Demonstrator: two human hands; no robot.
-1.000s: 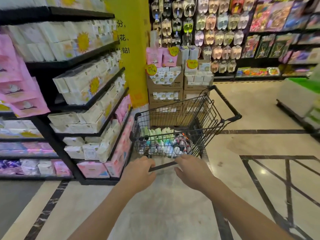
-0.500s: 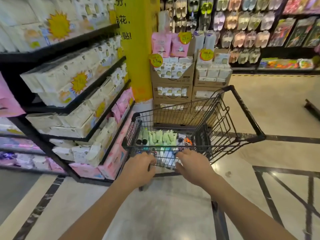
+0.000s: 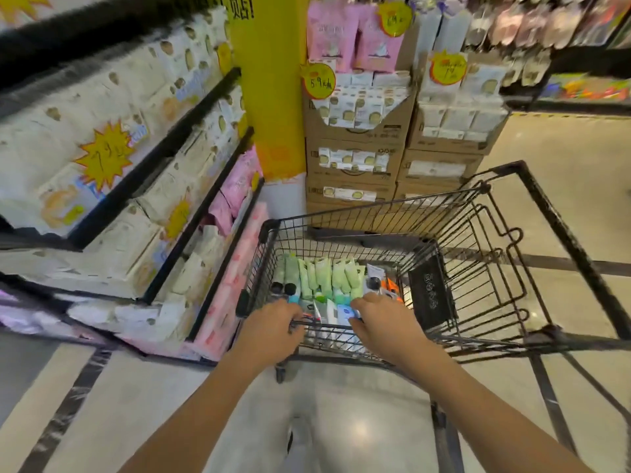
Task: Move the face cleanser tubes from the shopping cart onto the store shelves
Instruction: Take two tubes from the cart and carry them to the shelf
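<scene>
- Store shelves (image 3: 160, 153): tall black unit on the left, stacked with white and pink tissue packs. No face-wash section shows here, so the unloading spot is probably elsewhere.
- Yellow pillar (image 3: 269, 97) and cardboard boxes (image 3: 355, 158): these stand straight ahead of the cart and close off the way forward.
- Shopping cart (image 3: 375, 208): black wire, just beside the lowest shelf and nose-on to the boxes.
- Left hand (image 3: 269, 332): clenched over the near rim of the cart.
- Right hand (image 3: 386, 329): fingers curled over the same rim. Its fingertips are hidden, so contact with a tube beneath cannot be ruled out.
- Face cleanser tubes (image 3: 324, 278): all in the cart bottom, pale green ones in a row, and white, blue and dark-capped ones nearer the hands. None is shelved yet.
- Step in hand, as judged: steering the cart.
- To do it well: push evenly with both hands and turn early to miss the shelf corner and boxes. Stop side-on to the right shelf, then let go with one hand and lift tubes by the body.
</scene>
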